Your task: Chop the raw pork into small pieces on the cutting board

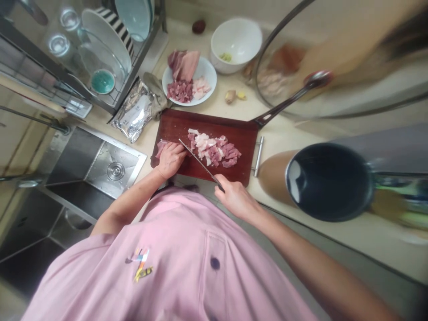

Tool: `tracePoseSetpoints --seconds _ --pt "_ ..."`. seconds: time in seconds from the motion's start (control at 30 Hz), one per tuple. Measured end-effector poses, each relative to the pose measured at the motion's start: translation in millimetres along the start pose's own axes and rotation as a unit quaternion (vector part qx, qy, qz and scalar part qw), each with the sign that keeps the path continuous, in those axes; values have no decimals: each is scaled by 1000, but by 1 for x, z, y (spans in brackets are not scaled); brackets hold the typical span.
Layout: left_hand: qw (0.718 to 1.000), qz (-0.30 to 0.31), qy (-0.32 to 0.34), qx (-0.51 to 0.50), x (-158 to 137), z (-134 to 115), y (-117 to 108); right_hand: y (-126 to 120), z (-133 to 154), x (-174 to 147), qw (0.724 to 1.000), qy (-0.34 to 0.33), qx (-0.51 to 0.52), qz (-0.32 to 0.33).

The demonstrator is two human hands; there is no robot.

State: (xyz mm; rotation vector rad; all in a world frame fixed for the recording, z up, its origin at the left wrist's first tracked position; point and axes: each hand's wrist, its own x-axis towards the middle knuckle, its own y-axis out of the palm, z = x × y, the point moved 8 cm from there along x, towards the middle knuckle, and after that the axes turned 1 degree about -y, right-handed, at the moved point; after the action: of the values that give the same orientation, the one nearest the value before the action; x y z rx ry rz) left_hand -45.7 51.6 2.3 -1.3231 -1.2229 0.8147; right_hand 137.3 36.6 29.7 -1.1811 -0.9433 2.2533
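My left hand (171, 159) presses down on a piece of raw meat (161, 147) at the left end of a dark red cutting board (200, 120). Its fingers are bent over the meat and partly hide it. In my right hand (234, 196) is the handle of a kitchen knife (200, 162), the blade pointing up and left across the board, its tip close to my left fingers. Right of the blade lies a heap of cut meat (216, 149), pink lean pieces mixed with whitish fat.
Behind the board stand a plate (209, 73) of meat and a white bowl (237, 44). Ginger (230, 96), a foil packet (133, 111) and a ladle (294, 98) lie around it. A dark pot (331, 183) is at right, a sink (100, 165) and dish rack (133, 76) at left.
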Motion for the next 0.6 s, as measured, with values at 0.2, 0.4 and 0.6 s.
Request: tracePoseSetpoints --seconds 0.2,0.4,0.6 --pt "1000 11 -2 -3 -1 0 5 -9 27 48 999 -17 10 -26" --pt "999 21 -21 -14 -1 5 7 6 9 29 1000 -1 9 -25" --pt "999 -24 -14 -45 -9 6 1 -7 5 27 997 -2 60 -38"
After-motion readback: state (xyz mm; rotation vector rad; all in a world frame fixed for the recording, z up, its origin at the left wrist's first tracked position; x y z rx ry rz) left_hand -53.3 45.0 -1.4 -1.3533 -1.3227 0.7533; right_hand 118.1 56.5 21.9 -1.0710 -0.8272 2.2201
